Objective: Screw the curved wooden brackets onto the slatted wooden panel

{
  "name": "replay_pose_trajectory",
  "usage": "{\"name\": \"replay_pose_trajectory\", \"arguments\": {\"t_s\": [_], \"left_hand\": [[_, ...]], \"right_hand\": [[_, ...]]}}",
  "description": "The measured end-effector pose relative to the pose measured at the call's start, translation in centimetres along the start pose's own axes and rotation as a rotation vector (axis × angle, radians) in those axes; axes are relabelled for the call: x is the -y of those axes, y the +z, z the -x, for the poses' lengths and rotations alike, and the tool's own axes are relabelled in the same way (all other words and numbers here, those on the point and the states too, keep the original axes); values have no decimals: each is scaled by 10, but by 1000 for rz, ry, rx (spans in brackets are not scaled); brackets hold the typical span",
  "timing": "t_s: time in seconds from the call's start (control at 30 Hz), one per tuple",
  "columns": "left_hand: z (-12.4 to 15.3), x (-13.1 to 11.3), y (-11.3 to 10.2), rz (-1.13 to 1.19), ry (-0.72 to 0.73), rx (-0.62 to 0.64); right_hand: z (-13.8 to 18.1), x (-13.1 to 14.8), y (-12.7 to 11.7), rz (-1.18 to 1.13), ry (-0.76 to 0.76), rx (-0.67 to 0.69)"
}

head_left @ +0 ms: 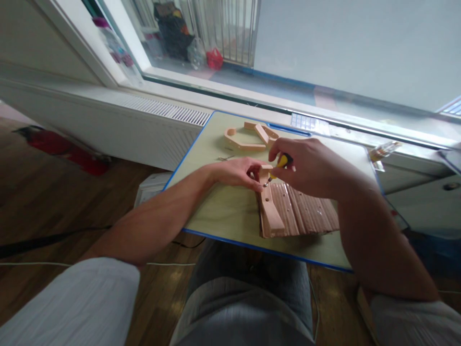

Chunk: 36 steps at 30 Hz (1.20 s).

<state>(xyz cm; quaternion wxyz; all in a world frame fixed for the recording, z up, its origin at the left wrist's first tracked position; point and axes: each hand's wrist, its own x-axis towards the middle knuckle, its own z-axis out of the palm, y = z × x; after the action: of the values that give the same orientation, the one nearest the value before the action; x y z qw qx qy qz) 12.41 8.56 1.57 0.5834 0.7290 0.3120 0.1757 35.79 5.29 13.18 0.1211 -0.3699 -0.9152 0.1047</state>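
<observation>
My right hand (300, 161) is closed round a screwdriver (284, 161) with a yellow and black handle. Its tip points down at a hole in a pale wooden piece (270, 211). That piece lies along the left edge of a ridged brown board (302, 209) dotted with small holes. My left hand (243, 172) grips the far part of the same wooden piece, thumb and fingers close to the screwdriver tip. Behind my hands lie more bent wooden pieces (248, 145). Small metal screws (225, 157) rest on the table to the left.
The light table (212, 202) has a blue edge and stands against a radiator (162, 125) and window. A blue rod-like item (288, 129) lies at its far side. A red fire extinguisher (65, 146) is on the floor at left. A clear bottle (383, 151) stands out at right.
</observation>
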Motion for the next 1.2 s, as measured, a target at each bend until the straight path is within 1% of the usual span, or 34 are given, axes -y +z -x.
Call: {"name": "replay_pose_trajectory", "arguments": {"t_s": [0.1,0.2,0.3,0.43,0.53,0.77,0.97,1.03,1.2], "left_hand": [[0,0,0,7,3,-1],[1,-1,1,27,11,3],[1,-2,1,22,-2,-4],[1,-1,1,25,8,-14],[0,2,0,12,19,-13],[1,1,2,44,-13,-35],[1,-2,3,32,-3,-30],[1,-1,3,37,-2,-27],[1,1,2,31,0,-18]], "right_hand": [[-3,1,3,8,76,-24],[-3,-1,4,17,82,-6],[1,-4,1,-4,32,32],[4,-6,-2,-45,-86,75],[4,-2,-3,-55,-114,79],[0,2,-2,-5,9,8],[-4,-2,2,-4,152,9],[-3,-3,1,1,134,28],[3,-4,-6,-31,-9,97]]}}
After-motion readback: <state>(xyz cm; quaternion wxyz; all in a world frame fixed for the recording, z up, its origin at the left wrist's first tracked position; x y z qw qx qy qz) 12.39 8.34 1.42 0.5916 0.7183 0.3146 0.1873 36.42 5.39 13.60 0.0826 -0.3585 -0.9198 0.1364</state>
